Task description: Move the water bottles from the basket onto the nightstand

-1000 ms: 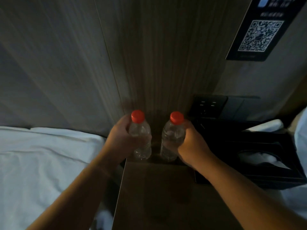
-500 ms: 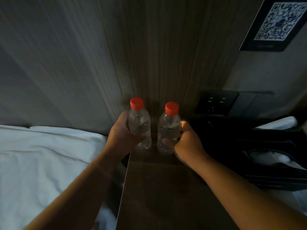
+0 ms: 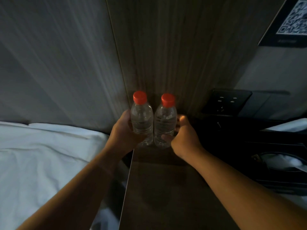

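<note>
Two small clear water bottles with red caps stand upright side by side at the back of the dark wooden nightstand (image 3: 166, 188), against the wood wall panel. My left hand (image 3: 123, 131) grips the left bottle (image 3: 142, 120) low on its body. My right hand (image 3: 184, 138) holds the right bottle (image 3: 165, 123) near its base, thumb in front, fingers curled behind. The bottles almost touch. No basket is in view.
A bed with white sheets (image 3: 41, 163) lies to the left of the nightstand. A black tissue box (image 3: 279, 165) takes up the right side. A dark socket panel (image 3: 227, 102) and a QR-code sign (image 3: 292, 20) are on the wall.
The two bottles have come closer together at the back of the nightstand. The view has tilted so the bottles sit higher against the wall. Both hands keep their hold.
</note>
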